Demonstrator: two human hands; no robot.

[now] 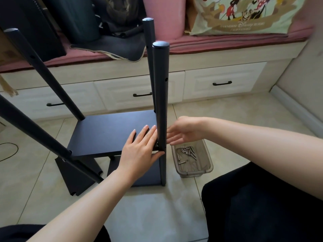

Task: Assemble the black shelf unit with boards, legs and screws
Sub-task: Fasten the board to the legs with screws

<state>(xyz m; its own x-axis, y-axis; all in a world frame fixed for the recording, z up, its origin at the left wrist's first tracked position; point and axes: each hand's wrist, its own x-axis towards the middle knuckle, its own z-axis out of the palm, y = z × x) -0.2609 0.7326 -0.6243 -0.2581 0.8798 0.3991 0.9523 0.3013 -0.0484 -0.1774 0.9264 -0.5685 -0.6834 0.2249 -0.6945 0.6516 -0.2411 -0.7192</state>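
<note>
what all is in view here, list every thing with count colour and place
legs: four, black, standing at the board's corners
board: one, black, fitted between the legs
lower board: one, black, under it
loose board: one, black, on the floor, left
box: one, clear grey, floor right of near leg
screws: several, silver, in the box
drawers: three, white, under the bench
bag: one, pale cartoon print, on the bench
hands: left flat on the board, thumb at the near leg; right open beside that leg

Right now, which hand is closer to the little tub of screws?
Right. The right hand hovers open just above the tub of screws; the left hand lies across the near leg, on the board.
</note>
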